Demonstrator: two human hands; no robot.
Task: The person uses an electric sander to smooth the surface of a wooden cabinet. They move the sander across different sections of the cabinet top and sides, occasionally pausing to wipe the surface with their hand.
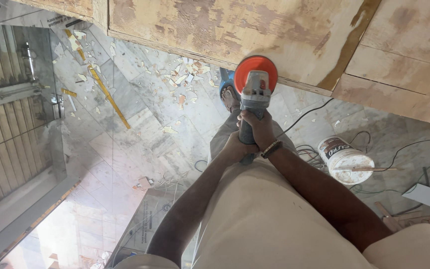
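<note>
— Hands first: what do they hold?
— Both grip one grey power sander (pixel 254 99). The right hand (pixel 258 128) wraps its fingers tight round the body; the left hand (pixel 235 148) closes on the rear end of the handle, just behind.
— And the tool itself?
— Its orange disc (pixel 256 69) sits against the edge of the worn plywood panel (pixel 225 25), above the person's sandalled foot (pixel 230 97). A white bucket (pixel 345 160) stands on the marble floor (pixel 140 124), off to the right among black cables (pixel 309 112).
</note>
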